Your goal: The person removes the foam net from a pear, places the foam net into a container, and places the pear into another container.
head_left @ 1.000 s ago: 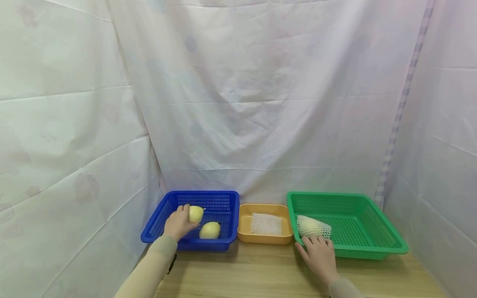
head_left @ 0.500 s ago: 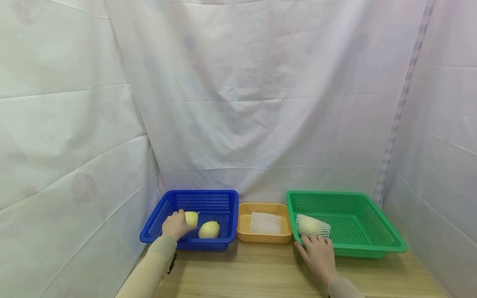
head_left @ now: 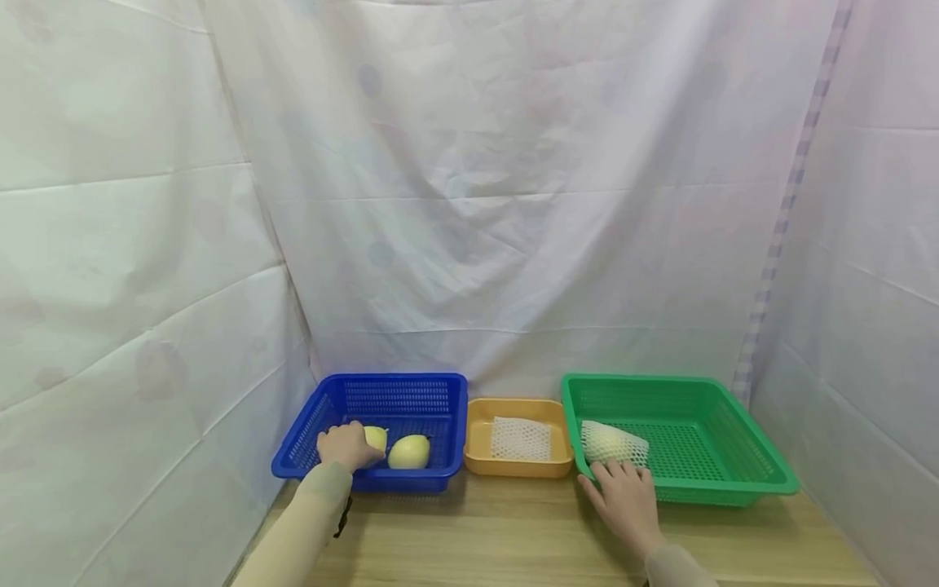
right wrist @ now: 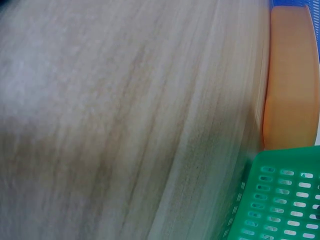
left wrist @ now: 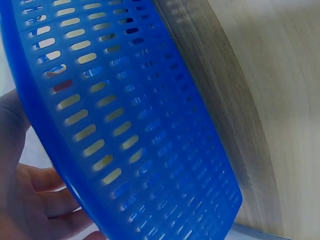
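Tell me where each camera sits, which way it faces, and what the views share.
Head: on the head, facing forward and down at the blue basket, tray and green basket; left hand, right hand and sleeves show.
Left wrist: facing the blue basket's outer wall, with table beyond; part of the left hand shows at the left edge.
Right wrist: facing across the table, tray and green basket at right; no hand plainly shows.
Shared: head and left wrist both show the left hand and blue basket.
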`<state>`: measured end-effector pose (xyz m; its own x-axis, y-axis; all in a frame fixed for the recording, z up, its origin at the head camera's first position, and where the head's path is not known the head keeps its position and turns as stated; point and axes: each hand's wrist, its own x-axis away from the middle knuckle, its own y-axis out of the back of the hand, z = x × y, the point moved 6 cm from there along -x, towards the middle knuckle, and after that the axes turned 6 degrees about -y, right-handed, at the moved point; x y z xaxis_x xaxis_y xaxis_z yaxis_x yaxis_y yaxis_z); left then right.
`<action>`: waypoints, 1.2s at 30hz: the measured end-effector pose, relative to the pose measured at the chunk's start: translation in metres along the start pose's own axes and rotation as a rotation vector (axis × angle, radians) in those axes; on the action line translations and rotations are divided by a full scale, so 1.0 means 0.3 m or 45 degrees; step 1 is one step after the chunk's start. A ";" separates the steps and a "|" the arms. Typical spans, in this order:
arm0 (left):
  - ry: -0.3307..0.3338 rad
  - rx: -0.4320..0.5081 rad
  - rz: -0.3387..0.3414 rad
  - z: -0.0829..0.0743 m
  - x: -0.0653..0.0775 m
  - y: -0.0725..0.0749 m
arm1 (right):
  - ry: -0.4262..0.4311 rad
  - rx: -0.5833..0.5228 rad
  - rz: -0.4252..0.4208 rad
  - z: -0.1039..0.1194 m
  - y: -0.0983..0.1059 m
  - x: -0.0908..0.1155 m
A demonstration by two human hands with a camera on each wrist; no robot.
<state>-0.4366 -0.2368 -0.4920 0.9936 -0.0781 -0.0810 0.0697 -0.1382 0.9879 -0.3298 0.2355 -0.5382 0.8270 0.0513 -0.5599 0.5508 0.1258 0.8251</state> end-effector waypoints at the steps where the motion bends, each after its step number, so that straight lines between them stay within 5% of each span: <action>1: 0.001 -0.013 0.008 -0.001 -0.002 -0.003 | 0.001 0.003 0.002 0.000 0.000 -0.001; 14: 0.006 -0.113 0.115 -0.006 -0.009 -0.042 | -0.014 0.016 0.015 -0.001 -0.010 -0.003; 36: 0.046 -0.039 0.238 0.023 -0.027 -0.099 | -0.013 0.026 -0.001 -0.006 -0.017 0.000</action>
<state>-0.4474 -0.2389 -0.5215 0.9921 -0.0637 0.1084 -0.1141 -0.0947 0.9889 -0.3327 0.2367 -0.5425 0.8275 0.0410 -0.5599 0.5537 0.1056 0.8260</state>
